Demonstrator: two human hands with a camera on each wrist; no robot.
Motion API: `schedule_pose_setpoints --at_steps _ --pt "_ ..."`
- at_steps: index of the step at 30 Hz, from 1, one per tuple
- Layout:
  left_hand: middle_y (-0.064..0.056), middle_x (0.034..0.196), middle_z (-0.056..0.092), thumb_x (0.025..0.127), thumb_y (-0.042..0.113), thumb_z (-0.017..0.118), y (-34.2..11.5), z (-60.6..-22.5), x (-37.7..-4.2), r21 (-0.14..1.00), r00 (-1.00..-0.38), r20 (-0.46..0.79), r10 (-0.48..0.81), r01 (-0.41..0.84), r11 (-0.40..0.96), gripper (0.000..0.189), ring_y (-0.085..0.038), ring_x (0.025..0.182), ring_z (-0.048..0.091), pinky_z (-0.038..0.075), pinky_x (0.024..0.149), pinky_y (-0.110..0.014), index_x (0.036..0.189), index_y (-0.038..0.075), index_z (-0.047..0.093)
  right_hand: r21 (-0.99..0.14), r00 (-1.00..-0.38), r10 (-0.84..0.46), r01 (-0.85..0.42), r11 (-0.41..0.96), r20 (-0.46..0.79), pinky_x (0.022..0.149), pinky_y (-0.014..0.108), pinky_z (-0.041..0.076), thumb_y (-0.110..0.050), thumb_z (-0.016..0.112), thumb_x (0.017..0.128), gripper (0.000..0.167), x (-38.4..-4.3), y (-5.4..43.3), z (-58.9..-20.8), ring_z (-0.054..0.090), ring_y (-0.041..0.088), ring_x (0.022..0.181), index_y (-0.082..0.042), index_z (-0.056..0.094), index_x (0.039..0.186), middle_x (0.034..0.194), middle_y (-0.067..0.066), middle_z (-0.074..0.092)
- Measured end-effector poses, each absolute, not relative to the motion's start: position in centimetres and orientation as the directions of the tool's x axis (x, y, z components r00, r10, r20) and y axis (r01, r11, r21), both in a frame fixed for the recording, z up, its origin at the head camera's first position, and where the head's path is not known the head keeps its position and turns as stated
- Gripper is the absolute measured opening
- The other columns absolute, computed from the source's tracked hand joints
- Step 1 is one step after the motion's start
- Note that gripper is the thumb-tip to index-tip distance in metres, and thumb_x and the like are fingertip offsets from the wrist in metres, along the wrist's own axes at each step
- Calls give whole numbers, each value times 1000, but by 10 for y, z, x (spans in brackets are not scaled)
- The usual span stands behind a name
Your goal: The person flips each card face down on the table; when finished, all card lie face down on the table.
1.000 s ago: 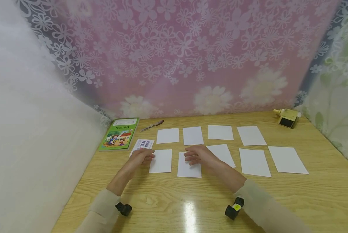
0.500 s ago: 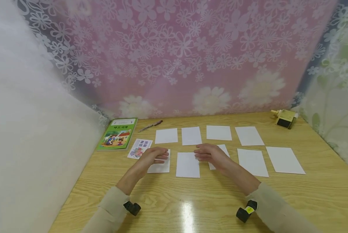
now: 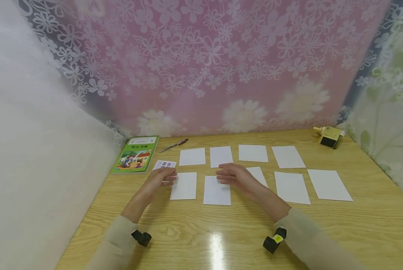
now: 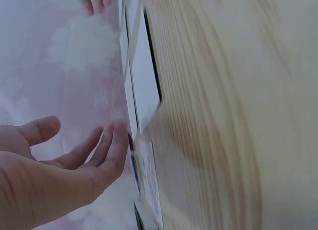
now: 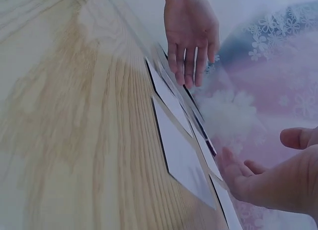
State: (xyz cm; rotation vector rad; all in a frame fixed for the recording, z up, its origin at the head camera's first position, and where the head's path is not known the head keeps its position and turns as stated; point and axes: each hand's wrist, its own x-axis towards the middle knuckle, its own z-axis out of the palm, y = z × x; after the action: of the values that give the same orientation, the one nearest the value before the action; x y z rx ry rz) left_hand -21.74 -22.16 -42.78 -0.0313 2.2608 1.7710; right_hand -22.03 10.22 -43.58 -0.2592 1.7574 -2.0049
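My left hand [image 3: 156, 183] hovers beside the leftmost front white card [image 3: 183, 186], fingers relaxed and nothing held. It partly covers a printed card [image 3: 167, 164] with purple characters. My right hand [image 3: 237, 178] is over the second front card [image 3: 216, 195] and overlaps the third front card [image 3: 258, 174], also holding nothing. In the left wrist view the left hand [image 4: 74, 165] shows thumb and fingers spread apart above the table. The right wrist view shows the right hand [image 5: 278, 178] loosely bent in the air, with the left hand [image 5: 191, 41] farther off, palm showing.
More blank white cards form two rows, such as one at the back [image 3: 192, 156] and one at the far right [image 3: 330, 185]. A green picture book [image 3: 136, 155] and a pen [image 3: 173, 145] lie back left. A small yellow device [image 3: 330, 137] stands back right.
Both hands moved inward and apart slightly: the left went right over its card then back left, while the right went right and then returned left. The cards stayed in place.
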Motion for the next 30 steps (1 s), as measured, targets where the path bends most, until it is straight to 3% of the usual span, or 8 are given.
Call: schedule_pose_setpoints --at_steps 7,12,16,22,26,30 --pt "-27 154 44 112 30 43 -261 -429 -221 945 -974 -227 23 -215 248 54 -42 141 46 37 120 -53 153 -6 43 -950 -854 -497 266 -162 -154 122 50 35 -23 40 113 57 -236 63 -436 38 44 148 9 25 158 160 34 34" --pt "-22 165 32 112 32 43 -277 -431 -224 943 -976 -218 21 -205 264 58 -40 153 28 25 126 -54 158 -3 36 -927 -828 -538 311 -210 -155 124 51 31 -23 40 113 56 -246 35 -435 35 43 150 6 24 159 162 32 31" --pt "-20 167 30 112 35 43 -284 -432 -225 933 -973 -231 9 -219 284 61 -38 155 23 18 128 -56 159 -1 35 -904 -811 -562 352 -242 -165 124 48 32 -23 40 113 58 -253 11 -435 33 44 151 5 21 161 162 34 30" --pt "-19 164 36 111 40 42 -287 -435 -230 923 -967 -253 -13 -245 295 62 -38 153 28 7 127 -62 161 2 35 -798 -792 -582 467 -381 -186 125 49 29 -25 40 113 60 -262 -15 -438 25 46 154 1 19 163 165 34 21" --pt "-22 156 45 111 40 44 -285 -437 -234 926 -967 -252 -30 -250 284 62 -39 146 40 12 127 -61 158 1 38 -690 -776 -598 546 -476 -201 127 53 23 -29 42 112 66 -269 -27 -443 14 50 155 0 13 164 166 35 10" --pt "-24 153 47 110 37 46 -279 -437 -240 934 -967 -248 -61 -255 252 60 -39 143 44 19 126 -56 156 -1 41 -650 -766 -608 574 -498 -211 128 53 19 -34 43 111 73 -273 -36 -446 7 52 155 0 8 165 166 38 3"
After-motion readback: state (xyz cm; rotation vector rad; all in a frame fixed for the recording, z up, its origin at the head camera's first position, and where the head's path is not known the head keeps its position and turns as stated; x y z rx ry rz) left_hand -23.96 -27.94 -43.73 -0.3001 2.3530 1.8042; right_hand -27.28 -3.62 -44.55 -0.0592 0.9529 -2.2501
